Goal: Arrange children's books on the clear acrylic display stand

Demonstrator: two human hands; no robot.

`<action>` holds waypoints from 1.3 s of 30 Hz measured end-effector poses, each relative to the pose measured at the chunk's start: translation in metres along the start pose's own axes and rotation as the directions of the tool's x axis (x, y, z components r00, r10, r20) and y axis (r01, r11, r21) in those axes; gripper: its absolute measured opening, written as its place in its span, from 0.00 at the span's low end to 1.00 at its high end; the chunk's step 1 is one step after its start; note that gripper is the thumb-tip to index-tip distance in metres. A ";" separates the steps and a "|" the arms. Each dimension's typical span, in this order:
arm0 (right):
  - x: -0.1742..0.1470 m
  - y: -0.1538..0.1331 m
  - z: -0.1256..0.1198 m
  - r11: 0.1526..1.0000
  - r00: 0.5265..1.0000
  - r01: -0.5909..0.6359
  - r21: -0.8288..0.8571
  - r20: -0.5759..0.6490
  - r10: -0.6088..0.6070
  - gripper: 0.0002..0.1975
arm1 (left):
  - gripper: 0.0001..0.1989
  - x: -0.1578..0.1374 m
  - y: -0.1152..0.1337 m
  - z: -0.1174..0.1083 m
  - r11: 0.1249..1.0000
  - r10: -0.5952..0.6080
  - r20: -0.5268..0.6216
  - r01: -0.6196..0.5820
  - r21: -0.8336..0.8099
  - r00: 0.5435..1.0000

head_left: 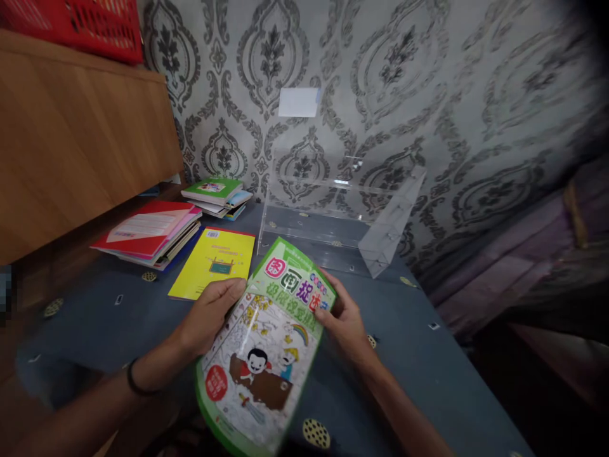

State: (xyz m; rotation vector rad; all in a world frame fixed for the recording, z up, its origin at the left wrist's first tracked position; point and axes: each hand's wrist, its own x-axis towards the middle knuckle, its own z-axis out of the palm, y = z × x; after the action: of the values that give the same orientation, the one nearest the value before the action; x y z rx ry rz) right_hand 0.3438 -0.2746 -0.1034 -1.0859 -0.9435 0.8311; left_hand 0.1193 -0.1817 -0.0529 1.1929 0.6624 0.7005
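Observation:
A children's picture book (266,343) with a green border and cartoon figures is held up between both hands, tilted, its cover facing me. My left hand (209,317) grips its left edge, thumb on the cover. On the upper right edge, my right hand (342,317) holds it with the thumb in front and the fingers hidden behind. Just beyond the left hand, a yellow book (214,263) lies flat on the dark cloth. Behind the picture book stands a clear acrylic rack (390,222) with tiers.
A stack of books with a red cover (147,231) lies at left, and another stack with a green book on top (212,188) sits by the wall. A wooden cabinet (85,139) bears a red basket (99,28). Dark patterned cloth (404,362) covers the table.

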 end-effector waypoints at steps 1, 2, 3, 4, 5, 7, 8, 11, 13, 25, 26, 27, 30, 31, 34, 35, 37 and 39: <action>0.000 -0.006 0.001 0.999 0.999 -0.039 0.023 -0.014 0.040 0.42 | 0.23 0.002 -0.004 0.005 0.997 -0.019 -0.009 0.019 -0.074 1.000; 0.000 -0.012 0.001 0.996 0.996 -0.080 0.034 -0.032 0.081 0.45 | 0.23 0.005 -0.008 0.009 0.992 -0.032 -0.018 0.030 -0.122 0.999; 0.000 -0.017 0.000 0.993 0.991 -0.117 0.031 -0.056 0.119 0.48 | 0.24 0.007 -0.014 0.011 0.990 -0.041 -0.023 0.037 -0.138 0.999; 0.002 -0.021 -0.004 0.989 0.985 -0.146 0.017 -0.085 0.147 0.50 | 0.24 0.010 -0.020 0.012 0.993 -0.049 -0.018 0.046 -0.112 0.999; 0.004 -0.022 -0.009 0.986 0.980 -0.169 -0.008 -0.110 0.168 0.52 | 0.24 0.012 -0.025 0.010 0.998 -0.056 0.005 0.056 -0.033 0.998; 0.009 -0.017 -0.022 0.978 0.977 -0.185 -0.101 -0.127 0.171 0.52 | 0.22 0.016 -0.034 0.003 0.960 -0.040 0.063 0.021 0.280 0.997; 0.011 -0.011 -0.030 0.969 0.981 -0.171 -0.177 -0.124 0.150 0.51 | 0.19 0.017 -0.036 -0.001 0.877 -0.007 0.080 -0.033 0.480 0.997; 0.017 0.015 -0.047 0.871 0.995 -0.058 -0.488 -0.103 0.008 0.41 | 0.11 0.019 -0.036 -0.013 0.396 0.161 0.159 -0.212 0.893 0.974; 0.018 0.030 -0.051 0.782 0.995 -0.014 -0.623 -0.089 -0.053 0.36 | 0.11 0.020 -0.033 -0.015 0.119 0.221 0.260 -0.290 0.950 0.940; 0.030 0.032 -0.020 0.365 0.966 0.183 -0.913 0.099 -0.237 0.23 | 0.11 0.039 -0.076 -0.011 -0.356 0.301 0.616 -0.513 0.781 0.728; 0.030 0.030 -0.013 0.342 0.956 0.256 -0.904 0.184 -0.227 0.20 | 0.12 0.038 -0.079 -0.013 -0.356 0.310 0.613 -0.509 0.783 0.727; 0.029 0.029 -0.004 0.356 0.938 0.340 -0.870 0.285 -0.200 0.19 | 0.13 0.038 -0.080 -0.013 -0.357 0.310 0.611 -0.506 0.785 0.728; 0.029 0.031 0.024 0.496 0.832 0.515 -0.699 0.547 -0.093 0.22 | 0.12 0.036 -0.078 -0.013 -0.382 0.250 0.621 -0.513 0.768 0.743; 0.030 0.033 0.032 0.526 0.811 0.525 -0.669 0.581 -0.070 0.23 | 0.11 0.035 -0.077 -0.013 -0.392 0.224 0.625 -0.518 0.760 0.748; 0.034 0.040 0.043 0.549 0.808 0.503 -0.668 0.589 -0.023 0.23 | 0.12 0.036 -0.074 -0.012 -0.402 0.225 0.645 -0.534 0.744 0.730; 0.036 0.042 0.042 0.544 0.812 0.496 -0.676 0.584 -0.014 0.23 | 0.13 0.036 -0.074 -0.012 -0.402 0.247 0.651 -0.536 0.743 0.718; 0.037 0.045 0.033 0.528 0.819 0.487 -0.696 0.573 0.000 0.23 | 0.14 0.038 -0.075 -0.013 -0.398 0.290 0.664 -0.544 0.739 0.689; 0.037 0.046 0.017 0.503 0.839 0.466 -0.728 0.543 0.008 0.23 | 0.15 0.039 -0.077 -0.014 -0.386 0.326 0.668 -0.551 0.740 0.669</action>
State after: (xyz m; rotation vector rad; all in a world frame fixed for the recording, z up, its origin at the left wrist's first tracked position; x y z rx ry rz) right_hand 0.3372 -0.2231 -0.1370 -1.5439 -2.0385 0.3567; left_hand 0.1430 -0.1596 -0.1340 3.2505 0.4198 0.6778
